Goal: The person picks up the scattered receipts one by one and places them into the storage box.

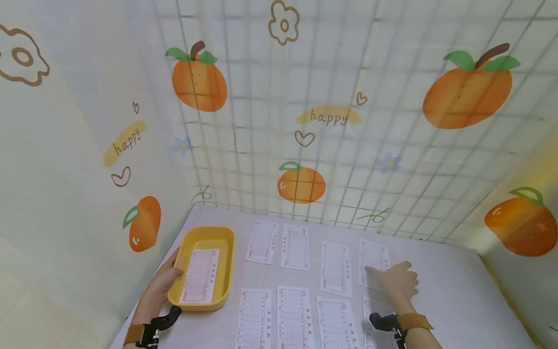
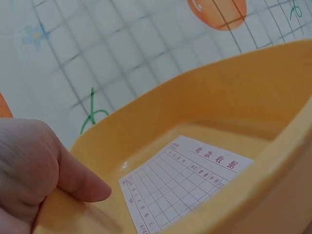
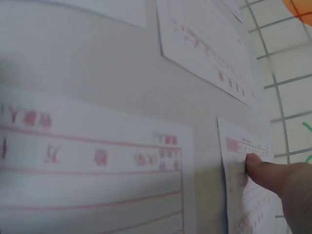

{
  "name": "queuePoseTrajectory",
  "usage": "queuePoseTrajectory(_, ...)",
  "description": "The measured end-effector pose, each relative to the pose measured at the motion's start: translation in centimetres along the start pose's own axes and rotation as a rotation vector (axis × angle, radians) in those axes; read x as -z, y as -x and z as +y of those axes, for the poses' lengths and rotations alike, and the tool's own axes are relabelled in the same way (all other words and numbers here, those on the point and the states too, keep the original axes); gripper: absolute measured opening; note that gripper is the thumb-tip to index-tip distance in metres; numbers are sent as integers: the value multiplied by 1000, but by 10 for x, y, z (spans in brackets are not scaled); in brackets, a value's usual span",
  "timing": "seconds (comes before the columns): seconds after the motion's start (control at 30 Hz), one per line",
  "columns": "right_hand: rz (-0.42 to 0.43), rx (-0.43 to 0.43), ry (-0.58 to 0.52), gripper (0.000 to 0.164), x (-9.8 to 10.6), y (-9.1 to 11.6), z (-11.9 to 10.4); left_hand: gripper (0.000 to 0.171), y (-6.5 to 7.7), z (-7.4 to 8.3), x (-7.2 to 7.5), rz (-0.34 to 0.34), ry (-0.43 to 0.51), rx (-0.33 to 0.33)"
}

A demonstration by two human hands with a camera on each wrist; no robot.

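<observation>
Head view: one outstretched digit of the right hand [image 1: 398, 281] touches a receipt slip [image 1: 374, 252] at its ten o'clock, the rest loosely bent; the left hand [image 1: 164, 277] grips a yellow tray [image 1: 211, 235] by its nine o'clock side. Inside lies another receipt [image 1: 200, 276]; more slips [image 1: 335, 268] spread toward three o'clock.

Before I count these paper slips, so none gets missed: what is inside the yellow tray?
Inside the yellow tray, one paper slip is visible, printed side up. Anything beneath it is covered, so I cannot tell whether more are there.
</observation>
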State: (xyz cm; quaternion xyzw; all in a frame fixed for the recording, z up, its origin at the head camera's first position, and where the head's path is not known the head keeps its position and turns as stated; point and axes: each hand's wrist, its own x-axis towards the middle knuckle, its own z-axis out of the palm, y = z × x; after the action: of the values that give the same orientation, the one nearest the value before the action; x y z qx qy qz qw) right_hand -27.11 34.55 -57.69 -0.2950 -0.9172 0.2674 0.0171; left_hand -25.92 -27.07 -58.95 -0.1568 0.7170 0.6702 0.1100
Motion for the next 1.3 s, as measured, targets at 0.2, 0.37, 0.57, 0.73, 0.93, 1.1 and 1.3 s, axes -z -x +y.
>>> queuePoseTrajectory(0.2,-17,-29,-10,110,1,-2,-5,79,-2,0,-2,15,-18,1)
queuePoseTrajectory(0.37,-56,-35,-63,93,1,-6,-7,79,-2,0,-3,16,-8,4)
queuePoseTrajectory(0.57,-59,24,-112,67,4,-11,-3,79,-2,1,-3,24,-6,5)
queuePoseTrajectory(0.73,-9,13,-129,48,6,-20,4,79,-1,1,-3,22,7,3)
queuePoseTrajectory(0.93,-33,-69,-259,52,16,-15,-2,80,1,-1,-2,24,13,-1)
queuePoseTrajectory(1.1,-95,-135,-431,61,27,-5,-24,80,1,-2,-2,31,2,2)
queuePoseTrajectory(1.3,-172,-108,-555,64,31,5,-65,80,-1,-2,-4,40,8,4)
